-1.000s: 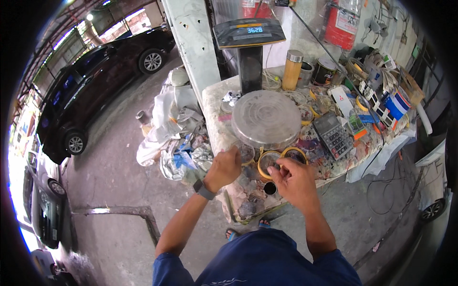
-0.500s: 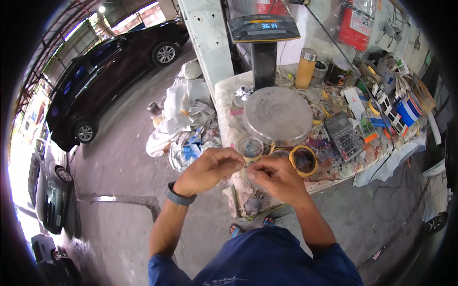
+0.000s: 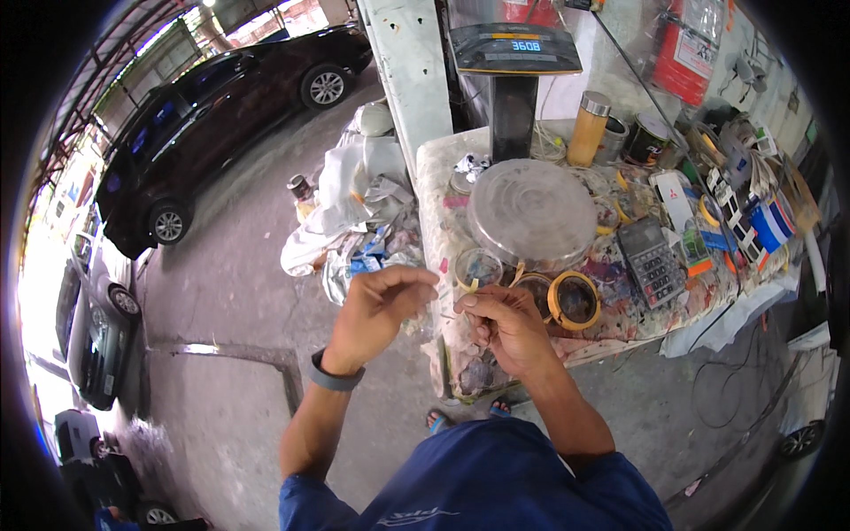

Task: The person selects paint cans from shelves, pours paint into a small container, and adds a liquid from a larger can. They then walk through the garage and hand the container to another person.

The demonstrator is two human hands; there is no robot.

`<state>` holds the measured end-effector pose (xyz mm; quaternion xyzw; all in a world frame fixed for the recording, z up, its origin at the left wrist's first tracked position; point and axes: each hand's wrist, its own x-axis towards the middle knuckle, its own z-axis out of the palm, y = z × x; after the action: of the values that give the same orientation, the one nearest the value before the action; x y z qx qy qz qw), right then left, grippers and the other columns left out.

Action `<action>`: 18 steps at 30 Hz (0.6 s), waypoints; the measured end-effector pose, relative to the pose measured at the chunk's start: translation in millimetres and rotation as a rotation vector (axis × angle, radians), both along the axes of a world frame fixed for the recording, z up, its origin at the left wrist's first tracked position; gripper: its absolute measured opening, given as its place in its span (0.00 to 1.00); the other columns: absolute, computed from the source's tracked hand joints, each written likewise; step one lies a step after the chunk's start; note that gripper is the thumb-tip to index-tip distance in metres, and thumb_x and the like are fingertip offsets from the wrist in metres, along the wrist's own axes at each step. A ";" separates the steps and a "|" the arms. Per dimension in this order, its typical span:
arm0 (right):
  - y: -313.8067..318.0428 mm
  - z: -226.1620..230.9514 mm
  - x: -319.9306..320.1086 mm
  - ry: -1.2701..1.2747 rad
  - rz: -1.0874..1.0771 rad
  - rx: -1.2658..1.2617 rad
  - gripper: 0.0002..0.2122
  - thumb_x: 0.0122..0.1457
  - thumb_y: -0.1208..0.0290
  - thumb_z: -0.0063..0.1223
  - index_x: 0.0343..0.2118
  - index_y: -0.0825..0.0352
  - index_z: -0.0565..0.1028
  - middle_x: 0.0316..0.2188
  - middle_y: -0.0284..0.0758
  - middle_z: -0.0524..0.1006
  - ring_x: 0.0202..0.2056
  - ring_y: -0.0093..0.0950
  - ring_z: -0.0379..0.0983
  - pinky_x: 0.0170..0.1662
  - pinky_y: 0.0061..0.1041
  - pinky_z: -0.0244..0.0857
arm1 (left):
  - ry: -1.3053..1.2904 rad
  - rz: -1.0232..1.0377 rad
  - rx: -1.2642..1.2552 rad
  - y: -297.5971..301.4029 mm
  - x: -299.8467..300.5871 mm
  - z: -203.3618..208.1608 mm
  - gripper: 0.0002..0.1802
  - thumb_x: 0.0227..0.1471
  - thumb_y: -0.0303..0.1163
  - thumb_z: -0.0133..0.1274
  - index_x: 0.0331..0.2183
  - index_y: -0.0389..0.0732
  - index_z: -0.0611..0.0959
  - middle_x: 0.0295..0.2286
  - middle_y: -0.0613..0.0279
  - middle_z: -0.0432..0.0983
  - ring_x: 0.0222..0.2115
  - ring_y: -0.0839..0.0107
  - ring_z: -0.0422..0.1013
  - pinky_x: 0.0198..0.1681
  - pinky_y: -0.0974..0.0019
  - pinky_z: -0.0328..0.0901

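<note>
Both hands meet at the paint-stained workbench [image 3: 620, 327]. The left hand [image 3: 376, 305] and right hand [image 3: 500, 323] pinch something too small to identify, near a yellow tape roll [image 3: 574, 301].

We see little bare room on the worktop [image 3: 655, 323]. The round scale pan [image 3: 531, 211] fills its middle, the calculator [image 3: 651, 259] lies to its right, and the yellow tape roll [image 3: 574, 301] and clear cup [image 3: 479, 267] crowd the near edge. Left of the worktop, the concrete floor [image 3: 239, 292] lies open past the rag pile [image 3: 354, 221].
</note>
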<state>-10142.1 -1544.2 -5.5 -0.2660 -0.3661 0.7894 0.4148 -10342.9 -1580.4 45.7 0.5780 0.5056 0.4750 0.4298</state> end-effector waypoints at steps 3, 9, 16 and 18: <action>0.8 2.4 1.9 0.011 -0.019 -0.058 0.07 0.57 0.73 0.58 0.29 0.73 0.80 0.17 0.27 0.71 0.17 0.16 0.63 0.21 0.15 0.56 | -0.041 0.044 0.075 -10.3 5.6 -13.6 0.08 0.53 0.17 0.55 0.37 0.33 0.84 0.29 0.65 0.80 0.30 0.80 0.72 0.35 0.75 0.67; 1.7 4.8 -1.4 0.092 -0.020 -0.148 0.09 0.60 0.70 0.57 0.32 0.72 0.80 0.19 0.26 0.71 0.17 0.14 0.62 0.20 0.15 0.56 | 0.233 0.167 0.363 -16.2 10.6 -30.1 0.08 0.48 0.19 0.59 0.35 0.36 0.83 0.32 0.58 0.78 0.33 0.72 0.75 0.38 0.70 0.68; -1.6 6.1 -9.1 0.166 -0.049 -0.272 0.07 0.59 0.68 0.58 0.31 0.66 0.79 0.20 0.23 0.70 0.20 0.13 0.62 0.22 0.16 0.54 | 0.526 0.304 0.663 -14.8 32.8 -31.8 0.16 0.41 0.20 0.64 0.37 0.37 0.84 0.35 0.56 0.78 0.35 0.65 0.75 0.37 0.67 0.69; -2.8 5.5 -11.2 0.212 -0.035 -0.319 0.07 0.59 0.68 0.57 0.33 0.66 0.79 0.20 0.22 0.69 0.20 0.13 0.62 0.22 0.16 0.53 | 0.595 0.325 0.695 -12.4 37.6 -32.2 0.17 0.41 0.21 0.65 0.38 0.36 0.84 0.36 0.55 0.78 0.34 0.67 0.76 0.36 0.67 0.70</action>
<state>-10153.4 -1547.0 0.0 -0.2498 -0.1858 0.8538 0.4173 -10305.3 -1592.8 13.5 0.7117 0.5018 0.4906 -0.0315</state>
